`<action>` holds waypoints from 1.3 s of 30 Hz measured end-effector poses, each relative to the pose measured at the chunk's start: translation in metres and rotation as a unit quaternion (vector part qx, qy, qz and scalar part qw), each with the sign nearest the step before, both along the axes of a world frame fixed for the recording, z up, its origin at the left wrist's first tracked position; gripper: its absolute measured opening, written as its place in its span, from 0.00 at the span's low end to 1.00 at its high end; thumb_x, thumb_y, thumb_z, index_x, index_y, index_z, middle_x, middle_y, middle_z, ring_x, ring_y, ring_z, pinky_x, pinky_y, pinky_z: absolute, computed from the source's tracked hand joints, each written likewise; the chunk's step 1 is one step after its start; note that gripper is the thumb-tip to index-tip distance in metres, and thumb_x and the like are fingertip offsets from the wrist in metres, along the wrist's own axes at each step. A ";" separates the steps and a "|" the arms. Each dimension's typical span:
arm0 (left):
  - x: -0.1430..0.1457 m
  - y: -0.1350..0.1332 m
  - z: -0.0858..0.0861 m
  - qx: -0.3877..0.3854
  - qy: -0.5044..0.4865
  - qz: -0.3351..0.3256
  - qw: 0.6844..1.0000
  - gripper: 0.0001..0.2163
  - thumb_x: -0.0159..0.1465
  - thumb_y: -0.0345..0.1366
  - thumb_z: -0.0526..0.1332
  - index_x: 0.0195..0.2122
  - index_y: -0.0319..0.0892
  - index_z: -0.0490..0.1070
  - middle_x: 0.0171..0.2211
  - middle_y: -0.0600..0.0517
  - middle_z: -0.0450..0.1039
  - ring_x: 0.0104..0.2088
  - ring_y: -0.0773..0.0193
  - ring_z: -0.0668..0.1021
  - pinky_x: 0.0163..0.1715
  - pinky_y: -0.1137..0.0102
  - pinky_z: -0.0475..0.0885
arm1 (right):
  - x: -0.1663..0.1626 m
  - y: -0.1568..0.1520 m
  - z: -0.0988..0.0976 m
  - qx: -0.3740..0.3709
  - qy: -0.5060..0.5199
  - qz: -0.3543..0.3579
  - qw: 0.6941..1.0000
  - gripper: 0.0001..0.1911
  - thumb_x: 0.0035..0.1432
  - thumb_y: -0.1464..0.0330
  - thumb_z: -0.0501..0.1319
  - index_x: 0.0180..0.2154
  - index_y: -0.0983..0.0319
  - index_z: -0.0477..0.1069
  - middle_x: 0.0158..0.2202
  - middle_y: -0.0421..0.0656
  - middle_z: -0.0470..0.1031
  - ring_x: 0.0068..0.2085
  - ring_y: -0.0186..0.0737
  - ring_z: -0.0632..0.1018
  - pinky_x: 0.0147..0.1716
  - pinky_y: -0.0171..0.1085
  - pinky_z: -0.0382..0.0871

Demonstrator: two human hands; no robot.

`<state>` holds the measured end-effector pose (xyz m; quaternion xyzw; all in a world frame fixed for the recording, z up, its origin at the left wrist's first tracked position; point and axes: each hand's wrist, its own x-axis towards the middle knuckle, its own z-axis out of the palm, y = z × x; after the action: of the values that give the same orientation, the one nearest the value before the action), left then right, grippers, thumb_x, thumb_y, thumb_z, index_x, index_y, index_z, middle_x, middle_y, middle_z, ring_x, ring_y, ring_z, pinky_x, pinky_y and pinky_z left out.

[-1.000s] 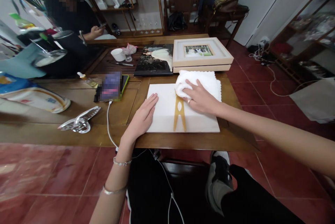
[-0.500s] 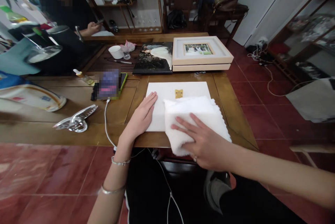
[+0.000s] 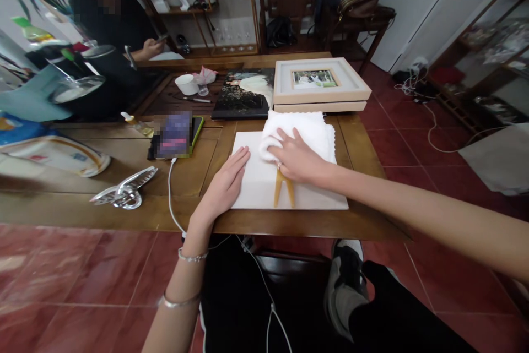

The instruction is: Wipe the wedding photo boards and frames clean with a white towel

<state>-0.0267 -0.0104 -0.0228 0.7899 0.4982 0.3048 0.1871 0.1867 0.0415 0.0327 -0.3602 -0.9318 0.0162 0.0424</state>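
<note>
The wooden table runs wide under both hands. Its near edge lies just behind the left wrist, and bare wood stays open to the right of the right hand as far as the table's right edge. Beyond the right hand two stacked frames close off the far side, and the cloth's far edge reaches almost to them. A dark photo print lies beside the frames, beyond the left hand.

Under both hands lies a white board, flat, its near edge close to the table's near edge. The white cloth covers the board's far right part, bunched at its left end.

The right hand presses palm-down on the cloth, fingers spread over the bunch and not closed round it. The left hand rests flat and released on the board's left edge, fingers together.

Left of the left hand a phone sits well clear, and its cable runs down off the near edge beside the wrist. Further left lies a silver ornament. A gold stand lies on the board just below the right hand, pointing toward the near edge.
</note>
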 end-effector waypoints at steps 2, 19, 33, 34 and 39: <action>0.000 0.000 0.000 -0.001 0.002 -0.001 1.000 0.21 0.70 0.35 0.45 0.62 0.41 0.59 0.65 0.46 0.56 0.66 0.59 0.57 0.65 0.54 0.52 | 0.001 -0.022 -0.004 0.007 -0.015 0.018 1.000 0.23 0.55 0.77 0.54 0.53 0.69 0.68 0.62 0.61 0.59 0.65 0.65 0.53 0.58 0.66 0.46; 0.000 0.000 -0.001 0.006 0.007 -0.010 1.000 0.21 0.70 0.35 0.44 0.63 0.40 0.59 0.65 0.45 0.55 0.66 0.59 0.56 0.65 0.54 0.52 | 0.008 -0.047 0.006 -0.015 -0.018 0.082 0.996 0.21 0.56 0.74 0.57 0.52 0.65 0.70 0.62 0.58 0.61 0.64 0.60 0.57 0.59 0.63 0.50; 0.004 -0.009 0.013 0.042 -0.108 0.067 0.991 0.22 0.72 0.42 0.42 0.63 0.40 0.58 0.63 0.46 0.60 0.63 0.58 0.63 0.63 0.59 0.58 | -0.023 -0.052 0.002 0.038 -0.025 0.196 0.979 0.18 0.57 0.71 0.57 0.50 0.60 0.72 0.61 0.55 0.63 0.63 0.62 0.60 0.58 0.64 0.48; 0.004 -0.009 0.013 0.049 -0.109 0.069 0.990 0.23 0.72 0.42 0.41 0.63 0.40 0.58 0.63 0.46 0.59 0.63 0.58 0.63 0.63 0.59 0.57 | -0.020 -0.061 0.004 0.037 -0.017 0.234 0.971 0.17 0.57 0.70 0.57 0.49 0.59 0.73 0.60 0.54 0.64 0.62 0.60 0.61 0.58 0.63 0.49; 0.006 -0.008 0.010 0.052 -0.064 0.059 0.995 0.24 0.72 0.43 0.40 0.63 0.39 0.58 0.63 0.46 0.60 0.63 0.59 0.63 0.63 0.60 0.58 | 0.002 -0.089 0.016 0.025 -0.006 0.301 0.953 0.13 0.58 0.69 0.56 0.44 0.59 0.75 0.57 0.53 0.69 0.60 0.56 0.65 0.57 0.59 0.54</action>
<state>-0.0211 -0.0185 -0.0125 0.7467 0.5140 0.3912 0.1588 0.1891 -0.0474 0.0483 -0.0617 -0.9973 0.0024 0.0391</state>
